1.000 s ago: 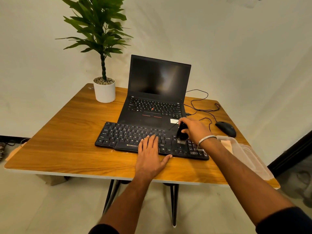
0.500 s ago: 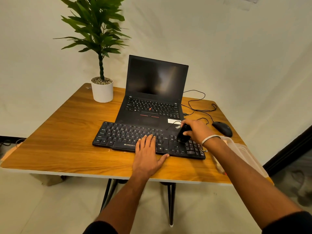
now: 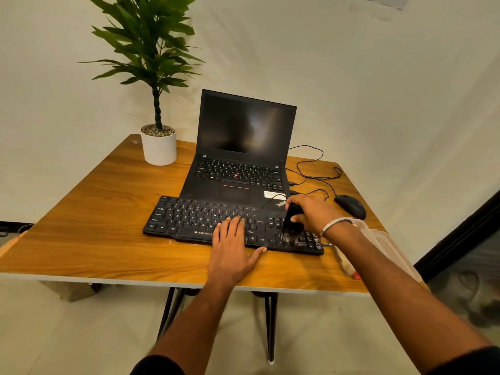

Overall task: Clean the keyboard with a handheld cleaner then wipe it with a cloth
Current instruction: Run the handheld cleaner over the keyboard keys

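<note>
Two hands (image 3: 232, 255), one keyboard (image 3: 194, 220), one laptop (image 3: 243, 147).

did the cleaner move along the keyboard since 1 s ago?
Barely. The handheld cleaner in the right hand sits over the keyboard's right end, as before; it dipped away and came back.

Black keyboard (image 3: 205, 220) under brush-tipped cleaner (image 3: 291, 223)

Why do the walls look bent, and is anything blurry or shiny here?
Head view: wide-angle lens bows the wall and table edges; the brush bristles in the right hand smear with motion; the dark laptop screen carries a soft pale reflection.
</note>
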